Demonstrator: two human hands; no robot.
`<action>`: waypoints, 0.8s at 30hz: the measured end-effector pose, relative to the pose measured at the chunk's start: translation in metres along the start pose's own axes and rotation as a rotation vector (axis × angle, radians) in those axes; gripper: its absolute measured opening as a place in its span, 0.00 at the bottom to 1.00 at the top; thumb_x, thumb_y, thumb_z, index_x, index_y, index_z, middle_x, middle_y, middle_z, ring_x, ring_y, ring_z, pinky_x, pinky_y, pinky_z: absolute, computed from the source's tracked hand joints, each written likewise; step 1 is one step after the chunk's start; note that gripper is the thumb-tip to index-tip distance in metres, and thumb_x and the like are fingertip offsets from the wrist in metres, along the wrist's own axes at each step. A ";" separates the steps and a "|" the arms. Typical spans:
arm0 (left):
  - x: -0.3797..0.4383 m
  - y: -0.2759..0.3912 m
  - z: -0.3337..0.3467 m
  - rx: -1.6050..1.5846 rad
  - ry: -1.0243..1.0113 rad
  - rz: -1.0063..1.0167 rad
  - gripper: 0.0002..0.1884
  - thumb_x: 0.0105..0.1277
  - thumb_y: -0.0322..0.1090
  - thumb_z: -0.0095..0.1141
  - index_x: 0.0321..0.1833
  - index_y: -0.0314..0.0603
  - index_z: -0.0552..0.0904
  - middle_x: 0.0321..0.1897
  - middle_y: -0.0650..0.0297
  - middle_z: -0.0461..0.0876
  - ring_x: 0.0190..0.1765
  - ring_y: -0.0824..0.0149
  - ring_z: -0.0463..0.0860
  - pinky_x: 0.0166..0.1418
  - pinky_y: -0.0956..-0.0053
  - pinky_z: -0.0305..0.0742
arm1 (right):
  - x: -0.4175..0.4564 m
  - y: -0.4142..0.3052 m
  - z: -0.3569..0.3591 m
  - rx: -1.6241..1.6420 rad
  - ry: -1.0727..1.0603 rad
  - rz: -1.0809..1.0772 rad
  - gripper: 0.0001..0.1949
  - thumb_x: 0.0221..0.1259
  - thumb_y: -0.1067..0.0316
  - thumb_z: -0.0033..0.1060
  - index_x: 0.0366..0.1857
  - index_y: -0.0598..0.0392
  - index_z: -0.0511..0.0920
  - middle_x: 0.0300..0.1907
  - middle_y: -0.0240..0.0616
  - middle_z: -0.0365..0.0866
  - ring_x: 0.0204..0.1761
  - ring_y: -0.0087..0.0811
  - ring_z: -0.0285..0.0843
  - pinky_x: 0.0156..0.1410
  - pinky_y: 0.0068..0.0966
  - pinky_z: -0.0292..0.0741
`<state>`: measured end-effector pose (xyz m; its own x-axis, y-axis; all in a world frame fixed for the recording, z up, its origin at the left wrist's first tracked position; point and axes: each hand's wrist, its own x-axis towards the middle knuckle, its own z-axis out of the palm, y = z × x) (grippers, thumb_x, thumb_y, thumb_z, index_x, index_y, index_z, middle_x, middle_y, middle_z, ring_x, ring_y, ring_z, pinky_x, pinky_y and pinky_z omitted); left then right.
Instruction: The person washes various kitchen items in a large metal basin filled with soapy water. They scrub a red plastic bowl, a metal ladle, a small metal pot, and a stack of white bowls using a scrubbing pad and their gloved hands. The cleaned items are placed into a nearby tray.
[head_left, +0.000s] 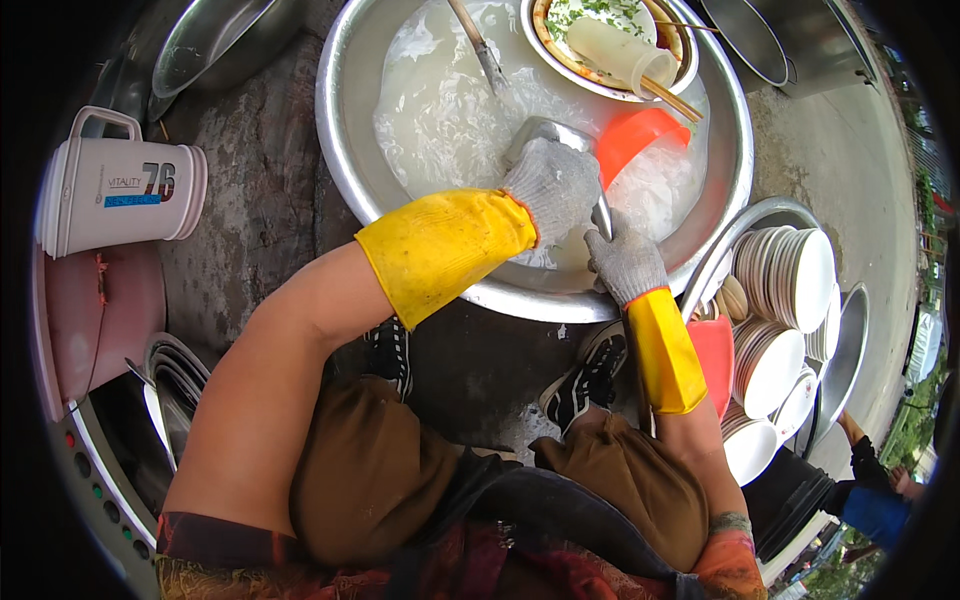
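Note:
Both my hands wear grey knit gloves over yellow rubber ones. My right hand (627, 259) grips the handle (602, 214) of what looks like a metal ladle or scoop (559, 133), at the near side of a large metal basin (346, 161). My left hand (556, 187) lies over the metal piece, its fingers mostly hidden. Cloudy, foamy water (435, 120) fills the basin. Just beyond my hands, a red plastic bowl or scoop (637, 142) sits tilted in the water. A wooden-handled tool (476, 37) slants into the water farther off.
A food-stained bowl (534, 37) with a translucent cup (619, 52) and chopsticks (671, 99) sits in the basin's far right. At right, stacked white plates (810, 277) fill another metal basin (780, 206). A white bucket (127, 196) stands left. Another person's arm (853, 431) shows far right.

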<state>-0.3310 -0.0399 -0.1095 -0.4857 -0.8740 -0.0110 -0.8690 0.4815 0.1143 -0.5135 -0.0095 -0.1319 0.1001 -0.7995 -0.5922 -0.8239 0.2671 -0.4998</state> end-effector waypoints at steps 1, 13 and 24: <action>0.004 -0.005 0.000 0.087 0.026 -0.039 0.11 0.64 0.33 0.62 0.45 0.38 0.89 0.31 0.56 0.90 0.35 0.54 0.92 0.38 0.58 0.85 | 0.005 0.007 -0.002 -0.027 0.038 -0.048 0.24 0.69 0.52 0.56 0.62 0.56 0.78 0.37 0.64 0.87 0.37 0.56 0.91 0.51 0.46 0.84; -0.008 -0.019 0.022 -0.141 0.504 0.006 0.18 0.66 0.31 0.60 0.59 0.52 0.83 0.56 0.63 0.80 0.59 0.57 0.82 0.58 0.66 0.84 | -0.005 -0.011 -0.017 0.371 -0.113 0.077 0.21 0.70 0.63 0.62 0.63 0.61 0.77 0.23 0.37 0.82 0.13 0.25 0.75 0.19 0.22 0.74; 0.008 -0.042 0.071 -0.795 0.416 -0.571 0.25 0.71 0.38 0.57 0.71 0.41 0.77 0.69 0.49 0.76 0.72 0.45 0.75 0.78 0.56 0.69 | 0.003 0.003 -0.026 0.523 -0.229 0.059 0.20 0.70 0.64 0.61 0.63 0.60 0.76 0.23 0.36 0.82 0.11 0.25 0.73 0.16 0.22 0.72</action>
<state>-0.3050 -0.0621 -0.1854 0.1753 -0.9830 0.0552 -0.5732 -0.0563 0.8175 -0.5301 -0.0256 -0.1187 0.2287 -0.6535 -0.7216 -0.4518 0.5853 -0.6732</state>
